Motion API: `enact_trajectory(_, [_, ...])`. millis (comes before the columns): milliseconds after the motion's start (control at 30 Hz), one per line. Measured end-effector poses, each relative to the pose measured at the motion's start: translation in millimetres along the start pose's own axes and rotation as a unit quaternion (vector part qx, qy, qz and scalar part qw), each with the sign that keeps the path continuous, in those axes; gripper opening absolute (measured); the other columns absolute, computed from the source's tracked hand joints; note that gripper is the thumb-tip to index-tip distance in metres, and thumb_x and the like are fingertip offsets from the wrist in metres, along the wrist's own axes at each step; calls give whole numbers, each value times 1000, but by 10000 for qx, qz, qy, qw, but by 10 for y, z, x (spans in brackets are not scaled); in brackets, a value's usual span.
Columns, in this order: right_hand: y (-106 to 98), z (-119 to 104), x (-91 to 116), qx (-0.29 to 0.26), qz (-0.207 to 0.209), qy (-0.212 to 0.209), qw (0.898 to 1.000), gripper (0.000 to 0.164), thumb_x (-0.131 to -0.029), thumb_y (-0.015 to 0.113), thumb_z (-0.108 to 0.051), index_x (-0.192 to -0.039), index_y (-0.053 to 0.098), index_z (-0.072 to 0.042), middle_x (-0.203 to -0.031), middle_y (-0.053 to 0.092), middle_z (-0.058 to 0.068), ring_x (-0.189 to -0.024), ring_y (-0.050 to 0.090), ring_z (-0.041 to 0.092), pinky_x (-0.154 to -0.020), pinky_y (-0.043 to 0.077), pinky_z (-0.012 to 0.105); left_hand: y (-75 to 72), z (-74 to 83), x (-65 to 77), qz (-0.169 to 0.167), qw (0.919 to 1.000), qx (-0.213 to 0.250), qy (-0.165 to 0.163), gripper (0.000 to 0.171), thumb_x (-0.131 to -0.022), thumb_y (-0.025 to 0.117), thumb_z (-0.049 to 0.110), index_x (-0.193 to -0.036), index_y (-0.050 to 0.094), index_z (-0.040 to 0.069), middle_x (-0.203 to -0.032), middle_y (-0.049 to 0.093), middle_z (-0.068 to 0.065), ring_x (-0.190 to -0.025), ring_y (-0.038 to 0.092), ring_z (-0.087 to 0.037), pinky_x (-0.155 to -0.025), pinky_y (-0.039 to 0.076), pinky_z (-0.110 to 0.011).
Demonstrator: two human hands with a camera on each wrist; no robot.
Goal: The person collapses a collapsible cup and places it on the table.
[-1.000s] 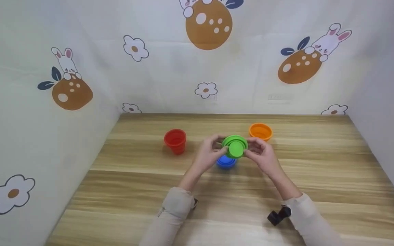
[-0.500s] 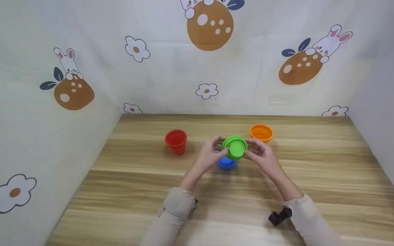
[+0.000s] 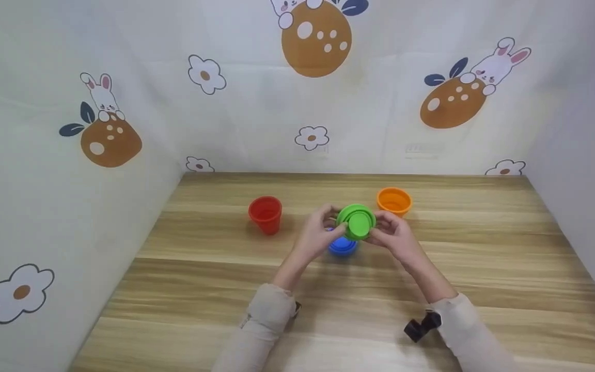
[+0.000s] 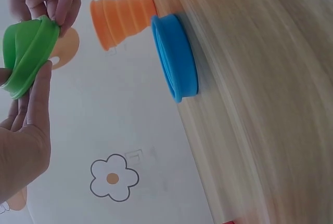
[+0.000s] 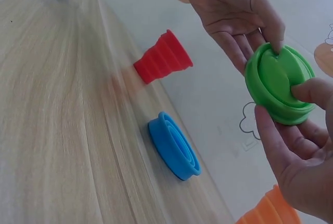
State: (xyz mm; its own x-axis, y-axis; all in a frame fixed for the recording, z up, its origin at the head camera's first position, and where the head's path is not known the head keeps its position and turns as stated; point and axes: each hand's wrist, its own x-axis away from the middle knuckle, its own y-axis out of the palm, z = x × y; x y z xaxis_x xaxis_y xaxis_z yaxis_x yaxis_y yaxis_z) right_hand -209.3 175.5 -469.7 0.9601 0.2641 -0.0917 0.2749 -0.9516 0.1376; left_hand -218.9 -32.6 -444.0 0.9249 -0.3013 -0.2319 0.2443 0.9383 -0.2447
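A green collapsible cup (image 3: 359,225) is held up off the table between both hands, its small round base facing the head camera. My left hand (image 3: 313,232) pinches its left side, thumb at the base and fingers behind the rim. On the opposite side my right hand (image 3: 400,238) grips it the same way. In the right wrist view the green cup (image 5: 278,86) looks mostly folded, its rings bunched and the base slightly askew. Below the hands, a flattened blue collapsible cup (image 3: 343,246) sits on the table, partly covered by the green one in the head view.
An extended red collapsible cup (image 3: 265,213) stands upright at the left of the wooden table (image 3: 204,289). Behind the right hand is an extended orange cup (image 3: 394,200). Cloth-covered walls with printed rabbits and flowers close in the back and sides.
The green cup has shifted slightly to the right, its base turning a little between the fingers. Both hands keep their hold, and the other cups stay in place.
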Motion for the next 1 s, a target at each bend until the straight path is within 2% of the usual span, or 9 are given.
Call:
enact_trajectory(67, [8, 1, -4, 58, 96, -88, 9999, 27, -91, 59, 8, -117, 58, -1, -98, 70, -10, -92, 69, 6, -83, 61, 27, 4, 0, 1, -50, 10000, 25, 52, 31, -88, 64, -1, -117, 60, -10, -111, 68, -26, -97, 69, -27, -91, 59, -40])
enact_trajectory(267, [23, -21, -8, 583, 361, -462, 9966, 30, -88, 62, 11, -117, 55, 16, -94, 71, -13, -89, 68, 4, -79, 60, 23, -7, 4, 12, -221, 9997, -66, 82, 34, -88, 63, 0, -121, 59, -9, -117, 68, -26, -106, 66, -30, -96, 57, -37])
enact_trajectory(367, [24, -27, -8, 749, 487, -505, 9947, 34, -88, 62, 11, -120, 53, 19, -95, 71, -13, -89, 68, 3, -79, 60, 21, -11, -12, 7, -215, 9997, -82, 128, 34, -88, 63, -1, -121, 58, -10, -118, 67, -26, -108, 66, -32, -95, 57, -33])
enact_trajectory(567, [3, 6, -13, 686, 539, -297, 9957, 38, -89, 61, 10, -126, 52, 16, -101, 71, -9, -95, 68, 6, -82, 60, 23, -10, -20, -8, 2, 9999, 22, 108, 33, -87, 63, -3, -119, 57, -12, -117, 66, -27, -107, 67, -33, -94, 57, -36])
enact_trajectory(833, [-26, 7, 2, 324, 78, -139, 9993, 39, -91, 62, 5, -129, 52, 10, -104, 70, -11, -99, 69, 6, -87, 59, 24, 4, 4, -8, 124, 9998, 122, -51, 35, -88, 63, -3, -121, 56, -13, -118, 65, -29, -106, 66, -33, -97, 56, -44])
enact_trajectory(1000, [-5, 1, -2, 304, 362, -108, 9988, 36, -88, 62, 10, -123, 55, 10, -100, 71, -9, -95, 69, 7, -84, 60, 24, 21, -4, -9, 108, 9998, 177, -66, 34, -89, 63, -3, -121, 56, -12, -118, 65, -28, -108, 66, -32, -96, 57, -38])
